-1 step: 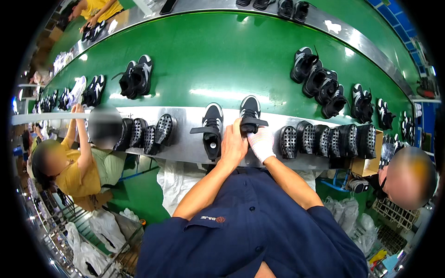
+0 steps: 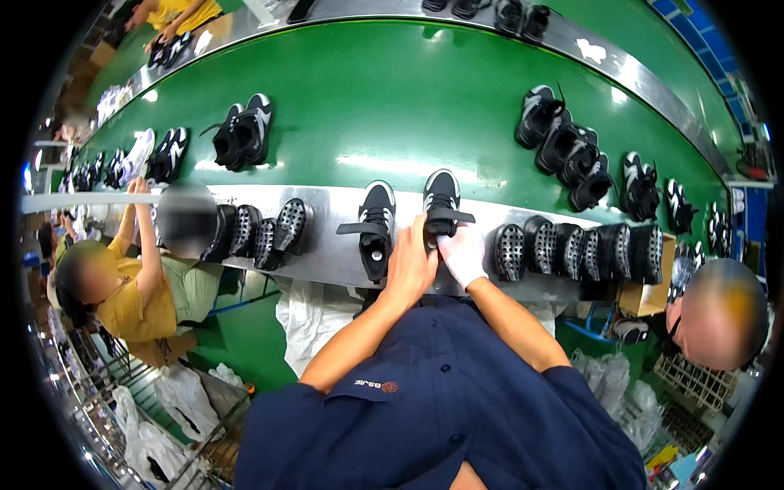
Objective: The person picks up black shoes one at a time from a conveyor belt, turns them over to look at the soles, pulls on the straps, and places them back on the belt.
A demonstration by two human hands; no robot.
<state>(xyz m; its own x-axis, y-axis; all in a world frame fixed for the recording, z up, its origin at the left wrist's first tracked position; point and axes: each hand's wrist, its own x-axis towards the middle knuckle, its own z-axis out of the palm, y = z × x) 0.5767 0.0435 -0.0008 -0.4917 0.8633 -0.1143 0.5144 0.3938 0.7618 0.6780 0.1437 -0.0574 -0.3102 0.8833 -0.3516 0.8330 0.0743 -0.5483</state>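
Observation:
A black sneaker with a grey toe and a loose strap (image 2: pixel 442 193) points away from me on the metal ledge. My bare left hand (image 2: pixel 411 260) is closed round the left side of its heel. On the other side, my right hand (image 2: pixel 464 251), in a white glove, grips the heel near the shoe's opening; some of its fingers are hidden. The matching sneaker (image 2: pixel 377 206) lies just left of my hands, untouched, its strap sticking out sideways and a pale round spot showing inside.
Black studded shoe-shaped blocks stand on the ledge, some left (image 2: pixel 291 226) and several right (image 2: pixel 540 245). Sneaker pairs (image 2: pixel 242 132) sit on the green surface (image 2: pixel 392 98) beyond. A cardboard box (image 2: pixel 649 290) is at right. One person in yellow (image 2: pixel 135 302) sits left; another person is at far right.

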